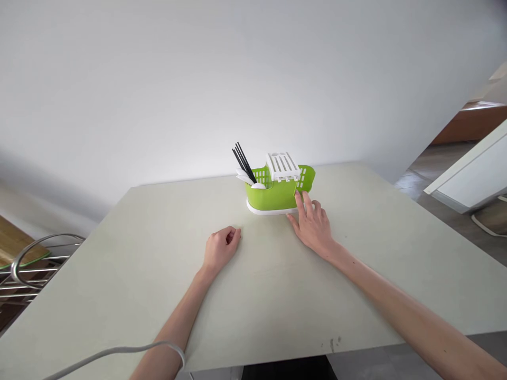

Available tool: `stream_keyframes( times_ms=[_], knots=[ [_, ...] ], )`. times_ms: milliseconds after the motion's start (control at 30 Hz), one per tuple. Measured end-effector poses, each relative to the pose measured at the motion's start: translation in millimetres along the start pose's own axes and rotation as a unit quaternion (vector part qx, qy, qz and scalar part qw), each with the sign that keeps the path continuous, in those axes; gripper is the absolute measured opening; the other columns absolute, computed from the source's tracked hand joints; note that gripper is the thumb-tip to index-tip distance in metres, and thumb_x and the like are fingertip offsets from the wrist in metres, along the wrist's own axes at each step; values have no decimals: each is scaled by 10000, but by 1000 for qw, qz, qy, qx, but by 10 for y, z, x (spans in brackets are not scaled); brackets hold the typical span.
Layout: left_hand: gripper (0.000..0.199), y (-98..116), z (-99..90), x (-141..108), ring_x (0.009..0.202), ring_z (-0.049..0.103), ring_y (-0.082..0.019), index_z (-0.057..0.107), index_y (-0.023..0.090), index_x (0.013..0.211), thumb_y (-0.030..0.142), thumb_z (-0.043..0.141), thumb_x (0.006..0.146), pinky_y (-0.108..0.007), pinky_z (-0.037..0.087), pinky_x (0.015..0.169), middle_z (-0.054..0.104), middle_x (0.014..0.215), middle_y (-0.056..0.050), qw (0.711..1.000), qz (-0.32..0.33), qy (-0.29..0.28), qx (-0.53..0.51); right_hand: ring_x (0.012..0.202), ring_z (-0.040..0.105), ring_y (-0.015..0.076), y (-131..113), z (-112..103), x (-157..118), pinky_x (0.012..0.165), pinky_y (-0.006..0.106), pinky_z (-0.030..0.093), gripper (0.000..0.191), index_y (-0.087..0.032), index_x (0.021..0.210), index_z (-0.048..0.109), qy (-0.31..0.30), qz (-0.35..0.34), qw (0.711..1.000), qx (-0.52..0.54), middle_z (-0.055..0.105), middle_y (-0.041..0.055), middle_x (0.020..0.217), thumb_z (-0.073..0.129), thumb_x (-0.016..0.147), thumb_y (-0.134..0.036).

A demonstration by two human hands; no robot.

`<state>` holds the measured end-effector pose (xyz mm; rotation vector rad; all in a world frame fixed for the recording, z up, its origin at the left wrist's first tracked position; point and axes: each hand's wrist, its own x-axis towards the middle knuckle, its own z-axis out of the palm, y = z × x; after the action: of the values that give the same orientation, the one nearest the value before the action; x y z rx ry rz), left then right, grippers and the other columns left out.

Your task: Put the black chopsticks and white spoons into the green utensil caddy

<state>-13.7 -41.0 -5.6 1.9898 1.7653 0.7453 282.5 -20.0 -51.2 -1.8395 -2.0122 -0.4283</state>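
A green plastic utensil holder (277,197) with a white base stands near the back of the table. Its middle carries a white slotted rack (282,165). Several black chopsticks (243,161) lean out of its left compartment, beside white spoons (244,177). My right hand (312,221) is at the holder's front right, fingers spread, the fingertips at its green wall. My left hand (222,245) rests on the table in front and to the left, its fingers curled into a loose fist. I see nothing in it.
The pale table (166,295) backs onto a white wall (178,79). Off its left side stands a metal wire rack (35,272) with a wooden board (18,243). A grey cable (114,349) crosses my left forearm. White furniture (475,169) stands beyond the right edge.
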Motion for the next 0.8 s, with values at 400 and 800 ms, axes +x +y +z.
stream_keyframes(
  times_ms=[400,800],
  knots=[
    [404,-211,-87,-63,581,439,-136,625,214,715,491,477,969,-274,352,601,617,660,3,1000,6,2,6,1243,480,469,146,81,33,910,629,484,744,-164,1710,116,-11,34,999,17,285,191,1708,215,1058,-509],
    [387,-303,-132,-85,580,424,-136,611,218,716,481,483,970,-279,343,609,560,629,18,1000,2,-4,5,1240,497,439,1016,93,112,958,590,463,802,-101,1675,225,-74,97,992,-28,271,227,1702,236,1052,-605]
  ],
)
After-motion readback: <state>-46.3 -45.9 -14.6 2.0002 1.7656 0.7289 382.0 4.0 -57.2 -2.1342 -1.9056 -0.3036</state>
